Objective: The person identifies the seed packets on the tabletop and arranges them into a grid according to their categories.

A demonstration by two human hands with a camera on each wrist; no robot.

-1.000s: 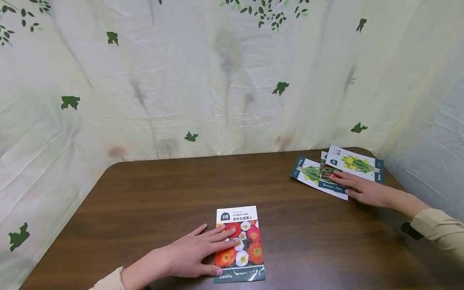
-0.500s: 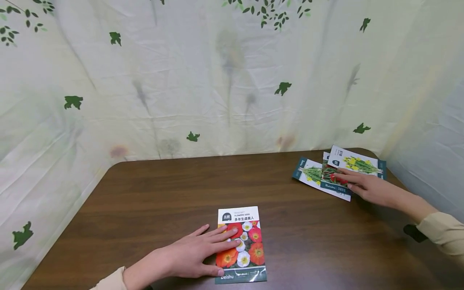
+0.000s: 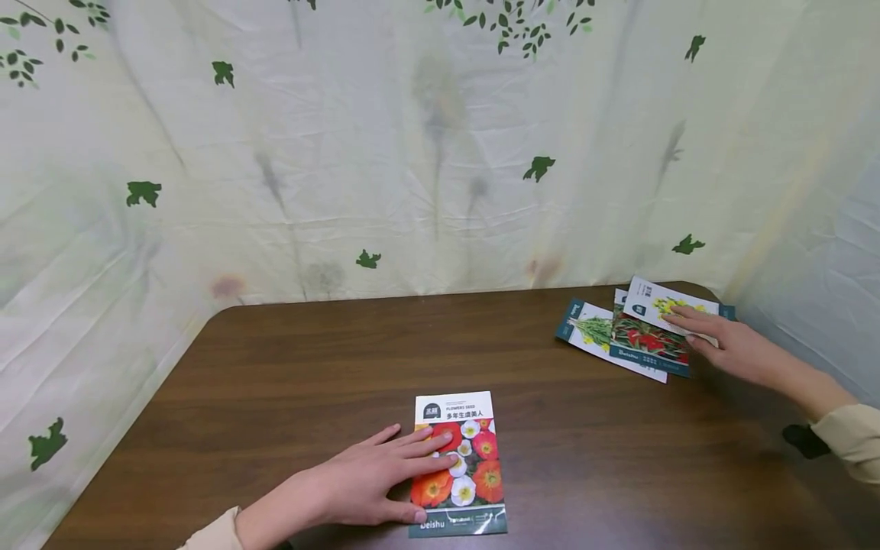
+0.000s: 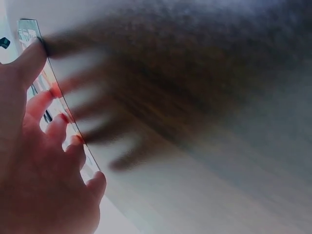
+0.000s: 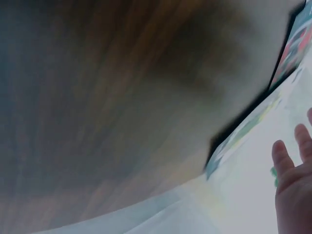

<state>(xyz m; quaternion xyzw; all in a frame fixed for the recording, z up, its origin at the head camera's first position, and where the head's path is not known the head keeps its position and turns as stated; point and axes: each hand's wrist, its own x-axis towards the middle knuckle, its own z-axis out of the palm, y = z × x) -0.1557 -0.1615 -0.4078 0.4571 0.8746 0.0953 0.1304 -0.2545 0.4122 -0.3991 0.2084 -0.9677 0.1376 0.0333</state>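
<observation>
A seed packet with red, orange and white poppies lies upright to the viewer near the table's front middle. My left hand rests on its left part with fingers spread. At the back right corner three seed packets overlap like a fan. The left one shows green stems, the middle one red peppers or flowers among leaves, and the top right one yellow blossoms. Over this top packet my right hand reaches with extended fingers; whether they touch it I cannot tell. In the right wrist view the fingers appear straight.
The brown wooden table has rounded back corners. A pale curtain printed with green leaves hangs behind it and at both sides, close to the packets at the right.
My right hand has shifted right and up from the middle red packet to the yellow-blossom packet, uncovering the red one. The left hand stays on the poppy packet. The head view has shifted slightly.
</observation>
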